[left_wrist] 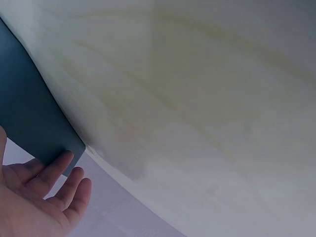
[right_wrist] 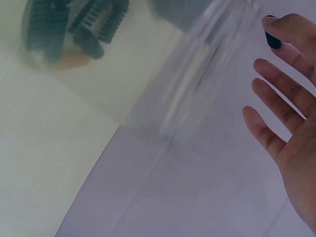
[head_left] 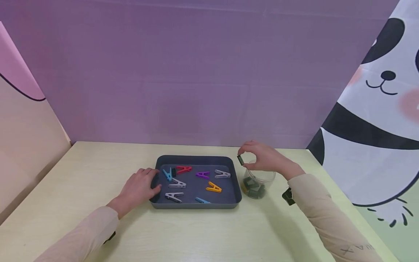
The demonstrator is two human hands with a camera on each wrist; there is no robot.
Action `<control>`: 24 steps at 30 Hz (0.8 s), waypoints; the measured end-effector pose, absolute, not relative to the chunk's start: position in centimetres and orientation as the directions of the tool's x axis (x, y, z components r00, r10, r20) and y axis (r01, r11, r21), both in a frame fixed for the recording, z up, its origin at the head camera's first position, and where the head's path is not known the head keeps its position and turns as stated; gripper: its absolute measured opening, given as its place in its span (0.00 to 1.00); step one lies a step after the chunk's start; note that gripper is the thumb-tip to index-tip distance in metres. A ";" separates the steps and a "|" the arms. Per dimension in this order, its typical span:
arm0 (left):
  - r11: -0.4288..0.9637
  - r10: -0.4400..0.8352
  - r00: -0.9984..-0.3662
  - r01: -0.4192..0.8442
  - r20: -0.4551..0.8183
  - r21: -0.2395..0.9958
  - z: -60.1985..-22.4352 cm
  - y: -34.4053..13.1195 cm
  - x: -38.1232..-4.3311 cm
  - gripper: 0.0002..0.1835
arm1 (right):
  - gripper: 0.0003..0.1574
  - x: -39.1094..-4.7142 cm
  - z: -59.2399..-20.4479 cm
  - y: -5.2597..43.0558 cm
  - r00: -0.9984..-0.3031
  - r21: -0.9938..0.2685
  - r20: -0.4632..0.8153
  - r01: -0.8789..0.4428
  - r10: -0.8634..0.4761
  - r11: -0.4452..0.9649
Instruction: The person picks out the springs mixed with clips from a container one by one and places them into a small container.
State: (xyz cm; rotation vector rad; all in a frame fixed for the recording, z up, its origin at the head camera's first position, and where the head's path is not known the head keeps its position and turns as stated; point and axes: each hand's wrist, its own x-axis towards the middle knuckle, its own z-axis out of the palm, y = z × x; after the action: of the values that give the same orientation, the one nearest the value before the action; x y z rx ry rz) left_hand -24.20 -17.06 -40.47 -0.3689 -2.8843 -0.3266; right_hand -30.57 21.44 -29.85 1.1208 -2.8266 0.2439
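My left hand [head_left: 139,187] grips the left rim of the dark grey tray [head_left: 209,206]. In the left wrist view, fingers [left_wrist: 74,192] show beside the tray's outer wall [left_wrist: 34,98]. Over a clear jar [head_left: 268,178], my right hand [head_left: 266,157] pinches a small dark green ribbed piece [head_left: 240,160] between thumb and index finger. Its other fingers are spread apart in the right wrist view. Several dark green toothed pieces [right_wrist: 94,24] lie inside the jar, along with an orange ribbed one [right_wrist: 74,60].
Spread over the tray are several clothespins: red [head_left: 184,169], purple [head_left: 203,175], yellow [head_left: 214,187], white [head_left: 222,174] and blue [head_left: 203,200]. A small black piece [head_left: 174,172] lies beside the red one. Behind the pale table [head_left: 196,236] hangs a purple backdrop [head_left: 196,72].
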 end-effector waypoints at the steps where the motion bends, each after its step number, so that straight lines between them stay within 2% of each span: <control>1: 0.944 0.220 -0.946 0.268 0.236 0.193 -40.5 -17.0 -24.2 0.27 | 0.20 -30.5 -29.8 21.7 -0.733 -0.119 0.144 -0.680 -0.665 0.724; 13: 0.940 0.229 -0.941 0.280 0.248 0.193 -40.5 -17.0 -24.3 0.27 | 0.18 -30.5 -30.3 24.8 -0.745 -0.155 0.194 -0.665 -0.638 0.730; 24: 0.940 0.226 -0.941 0.279 0.254 0.197 -40.6 -17.1 -24.3 0.27 | 0.19 -29.9 -31.2 26.2 -0.788 -0.154 0.168 -0.614 -0.592 0.774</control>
State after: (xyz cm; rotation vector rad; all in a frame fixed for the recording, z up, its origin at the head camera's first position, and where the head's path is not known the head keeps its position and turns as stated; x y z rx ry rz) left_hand -24.27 -17.13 -40.59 -0.3778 -2.8677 -0.3393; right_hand -29.90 26.15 -31.16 0.9743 -2.8545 0.3052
